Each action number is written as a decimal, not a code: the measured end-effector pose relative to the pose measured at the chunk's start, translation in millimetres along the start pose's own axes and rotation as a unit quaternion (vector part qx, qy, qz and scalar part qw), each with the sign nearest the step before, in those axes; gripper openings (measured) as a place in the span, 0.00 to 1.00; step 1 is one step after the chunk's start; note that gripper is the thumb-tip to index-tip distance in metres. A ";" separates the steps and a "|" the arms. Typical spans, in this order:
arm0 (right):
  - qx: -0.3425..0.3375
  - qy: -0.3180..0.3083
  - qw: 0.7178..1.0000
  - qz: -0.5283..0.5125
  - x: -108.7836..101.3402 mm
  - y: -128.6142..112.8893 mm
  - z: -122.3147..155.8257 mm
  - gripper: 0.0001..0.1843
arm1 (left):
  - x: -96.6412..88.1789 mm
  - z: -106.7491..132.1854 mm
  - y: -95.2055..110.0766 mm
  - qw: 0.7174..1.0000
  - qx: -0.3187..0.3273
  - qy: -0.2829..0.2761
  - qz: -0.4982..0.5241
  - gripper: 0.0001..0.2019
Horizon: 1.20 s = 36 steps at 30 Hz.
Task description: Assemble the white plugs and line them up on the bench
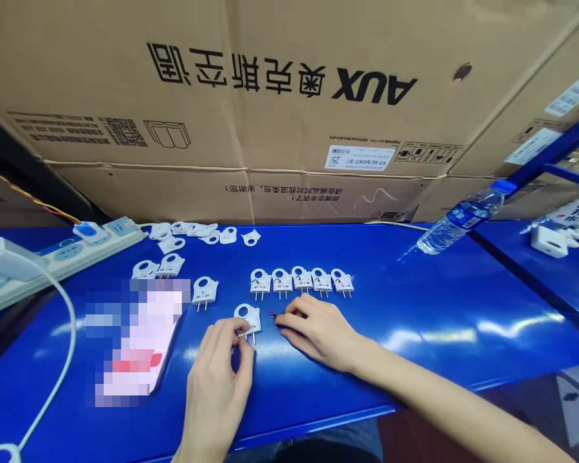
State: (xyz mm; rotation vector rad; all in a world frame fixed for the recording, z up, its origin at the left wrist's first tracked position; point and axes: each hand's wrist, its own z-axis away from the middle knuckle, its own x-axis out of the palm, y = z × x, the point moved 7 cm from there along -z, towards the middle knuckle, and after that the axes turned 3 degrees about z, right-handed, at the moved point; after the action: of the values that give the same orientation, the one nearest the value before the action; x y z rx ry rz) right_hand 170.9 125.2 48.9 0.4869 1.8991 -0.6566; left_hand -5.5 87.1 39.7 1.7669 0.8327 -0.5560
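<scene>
My left hand (pixel 217 363) pinches a white plug housing (pixel 251 316) with a round ring opening and two metal prongs toward me; it lies flat on the blue tabletop. The thumb and index finger are at its prong end. Just to the right, my right hand (pixel 323 331) is closed with its fingertips low over the table. At those fingertips shows a small red-and-black part (pixel 272 314), too small to make out fully. Beyond my right hand lies a row of several similar plug housings (pixel 302 279), with small dark and red bits on them. Another plug housing (pixel 205 289) lies farther left.
More white housings (pixel 171 263) and loose white pieces (pixel 228 235) lie toward the back left. A blurred phone (pixel 142 341) is left of my left hand, near a power strip (pixel 101 247) and white cable (pixel 70 321). A water bottle (pixel 463 215) lies back right, before a large cardboard box (pixel 280 128).
</scene>
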 end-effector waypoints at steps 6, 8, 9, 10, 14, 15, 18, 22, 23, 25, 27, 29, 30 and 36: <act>-0.005 0.014 1.000 -0.001 -1.7 -1.5 -0.1 0.10 | -0.5 -1.2 8.4 1.000 0.024 0.006 0.007 0.06; -0.010 0.009 1.000 -0.001 -1.6 -2.3 -0.2 0.11 | -0.8 -1.4 6.7 1.000 0.012 0.019 0.003 0.06; -0.011 0.009 1.000 -0.003 -2.2 -2.5 -0.3 0.12 | -1.0 -1.4 4.4 1.000 0.000 0.026 -0.003 0.07; -0.010 0.011 1.000 -0.008 -3.3 -2.5 -0.4 0.13 | -0.8 -1.2 1.8 1.000 -0.012 0.027 -0.011 0.08; 0.034 0.049 0.995 -0.079 -11.6 2.0 -0.1 0.11 | 4.7 -0.4 -3.7 0.999 -0.016 -0.015 -0.044 0.10; 0.048 0.056 0.992 -0.101 -12.3 3.2 0.3 0.10 | 6.5 -0.2 -3.6 0.998 -0.012 -0.030 -0.045 0.10; 0.077 0.053 0.984 -0.153 -8.4 4.4 0.2 0.08 | 7.2 -0.3 -1.8 0.999 -0.006 -0.041 -0.035 0.10; 0.099 0.057 0.973 -0.199 -2.0 4.8 -4.5 0.08 | 4.4 -0.2 2.7 1.000 0.009 -0.028 -0.007 0.11; 0.109 0.063 0.969 -0.211 -1.2 6.3 -6.2 0.08 | 4.0 0.0 3.1 1.000 0.010 -0.026 0.006 0.11; 0.131 0.072 0.962 -0.231 0.2 9.7 -9.6 0.07 | 3.4 0.6 2.8 0.999 0.008 -0.023 0.030 0.11; 0.143 0.082 0.956 -0.242 0.8 12.5 -12.2 0.07 | 3.2 1.1 2.1 0.999 0.004 -0.018 0.040 0.12; 0.142 0.092 0.954 -0.247 1.0 13.8 -13.3 0.06 | 4.4 1.5 2.8 0.999 0.004 -0.022 0.042 0.12; 0.141 0.096 0.954 -0.248 1.5 14.1 -13.4 0.06 | 5.3 1.6 3.4 0.999 0.004 -0.025 0.043 0.12; 0.107 0.111 0.961 -0.231 2.9 9.4 -13.5 0.06 | 10.0 1.5 7.6 0.998 0.000 -0.049 0.041 0.12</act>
State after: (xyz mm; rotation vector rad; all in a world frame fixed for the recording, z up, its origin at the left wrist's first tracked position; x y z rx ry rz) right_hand 165.9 141.1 48.6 0.2550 2.1888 -1.1623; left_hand 6.7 86.8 36.8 1.7501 0.6887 -0.5837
